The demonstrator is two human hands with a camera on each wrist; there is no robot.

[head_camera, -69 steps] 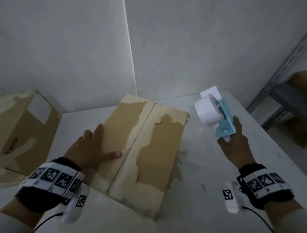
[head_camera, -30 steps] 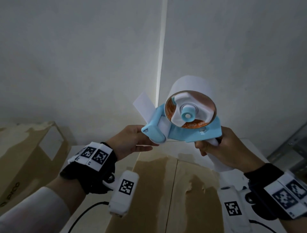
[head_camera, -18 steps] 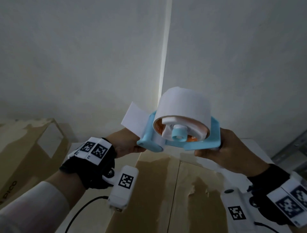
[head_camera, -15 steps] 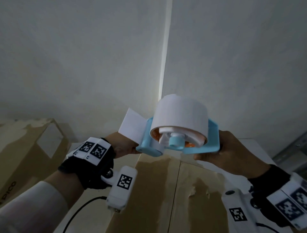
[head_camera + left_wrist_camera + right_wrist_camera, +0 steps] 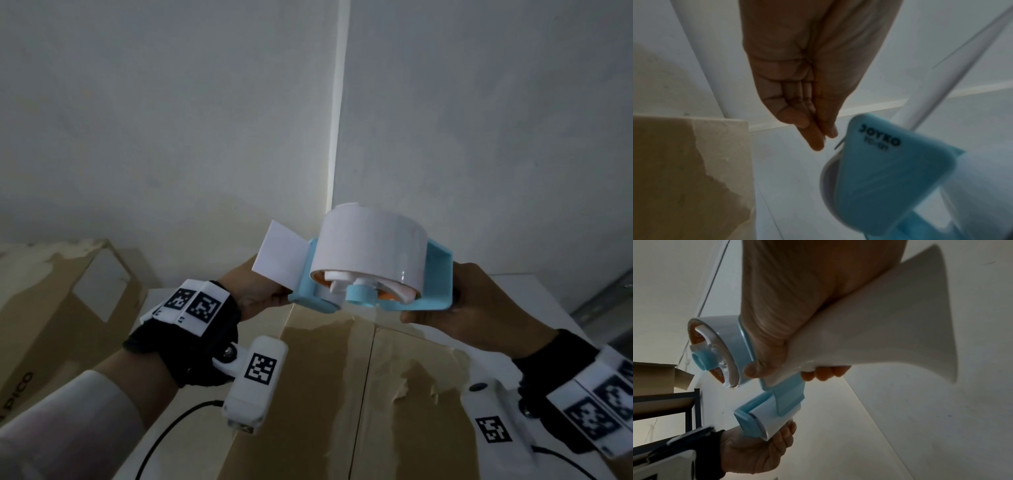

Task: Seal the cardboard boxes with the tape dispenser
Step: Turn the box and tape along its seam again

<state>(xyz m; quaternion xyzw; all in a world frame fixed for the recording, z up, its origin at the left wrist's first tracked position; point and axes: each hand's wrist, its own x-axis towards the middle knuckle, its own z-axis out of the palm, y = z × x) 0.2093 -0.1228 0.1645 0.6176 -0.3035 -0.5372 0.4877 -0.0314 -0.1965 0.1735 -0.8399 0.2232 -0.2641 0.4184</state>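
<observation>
Blue plastic and white tape caught the eye first: the tape dispenser [image 5: 373, 274] was held up in the air above the cardboard box [image 5: 342, 394], whose two flaps met along a seam on the white table [image 5: 513, 291]. The right hand [image 5: 459, 311] had its fingers and thumb wrapped around the white handle. The left hand [image 5: 253, 294] reached to the front end, fingertips [image 5: 789, 428] pinched at the loose flap of tape [image 5: 279, 253] by the roller. Another cardboard box [image 5: 51, 308] stood off to the left against the wall.
</observation>
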